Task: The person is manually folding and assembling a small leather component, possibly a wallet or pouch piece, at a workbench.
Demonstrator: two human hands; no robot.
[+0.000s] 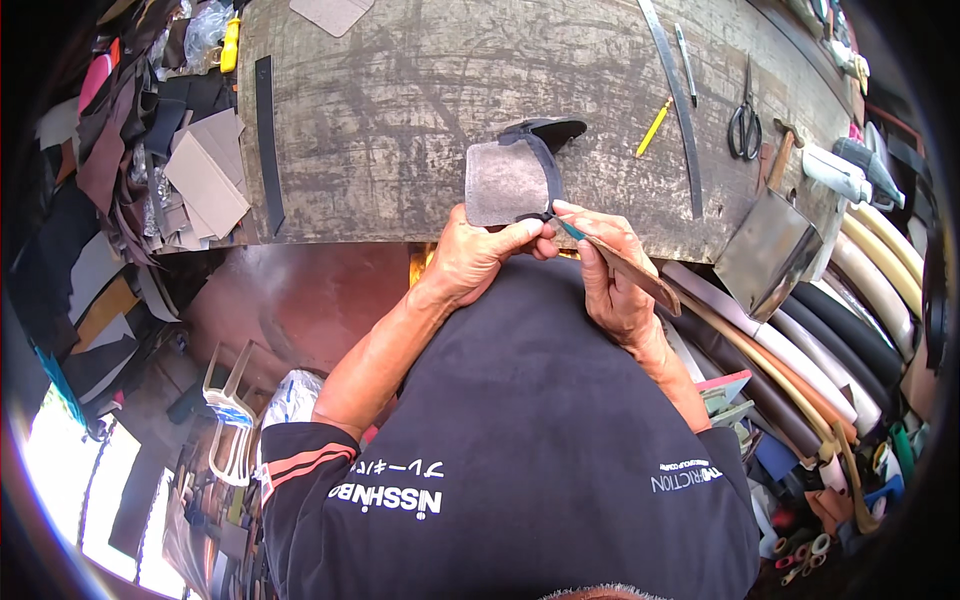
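My left hand (480,250) grips the lower edge of a small grey piece with black leather edging (508,182), its thumb lying along the bottom. The piece has a rounded grey face, and a black flap (550,130) folds away from its far right side. In my right hand (622,265) is a flat brown-handled tool (640,276) with a teal part towards its tip. That tip meets the black edging at the piece's lower right corner, close to my left fingertips. What exact kind of tool it is, I cannot tell.
The worn wooden table (380,110) holds a black strip (268,145), a long metal ruler (680,120), a yellow pencil (654,128), a pen (686,65), scissors (745,125) and a hammer (785,150). Leather scraps (110,170) crowd the left; material rolls (850,330) lie right.
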